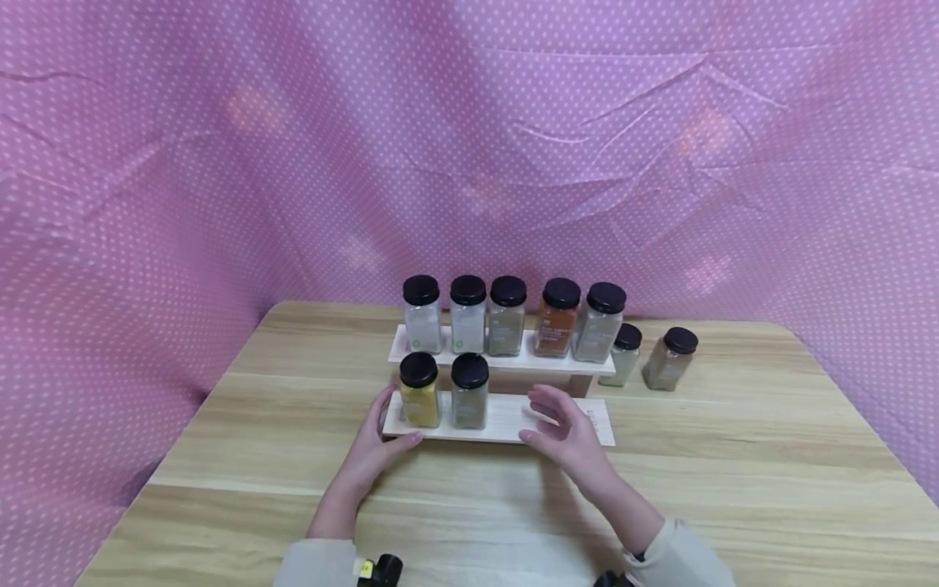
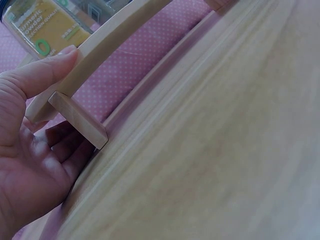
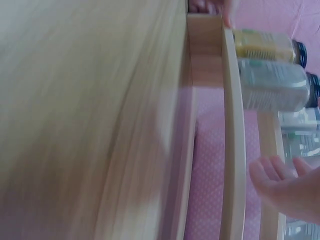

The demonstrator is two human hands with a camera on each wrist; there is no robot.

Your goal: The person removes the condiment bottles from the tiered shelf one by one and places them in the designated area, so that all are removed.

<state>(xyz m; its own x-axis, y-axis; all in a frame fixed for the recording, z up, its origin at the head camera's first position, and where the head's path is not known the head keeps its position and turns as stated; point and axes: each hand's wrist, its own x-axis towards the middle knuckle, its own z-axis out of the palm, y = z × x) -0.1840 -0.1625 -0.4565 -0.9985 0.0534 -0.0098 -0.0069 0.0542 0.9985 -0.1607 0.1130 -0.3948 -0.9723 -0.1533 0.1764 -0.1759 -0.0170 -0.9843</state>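
A two-tier pale wooden spice rack [image 1: 509,420] stands on the table. My left hand [image 1: 370,456] grips the left end of its lower shelf, thumb on the front edge; in the left wrist view the other fingers curl beside the short wooden leg [image 2: 80,120]. On that shelf, near this hand, stand a yellow jar of turmeric powder [image 1: 421,405] and a grey-green spice jar [image 1: 469,405]. My right hand [image 1: 572,440] hovers over the right part of the lower shelf, fingers loosely bent, holding nothing. All these jars have black lids.
Several jars line the upper shelf, among them a white one [image 1: 423,328] and a red-brown one [image 1: 555,330]. Two more, a pale green jar [image 1: 622,364] and a brownish jar [image 1: 665,369], stand on the table [image 1: 734,465] right of the rack. Pink dotted cloth [image 1: 469,163] hangs behind.
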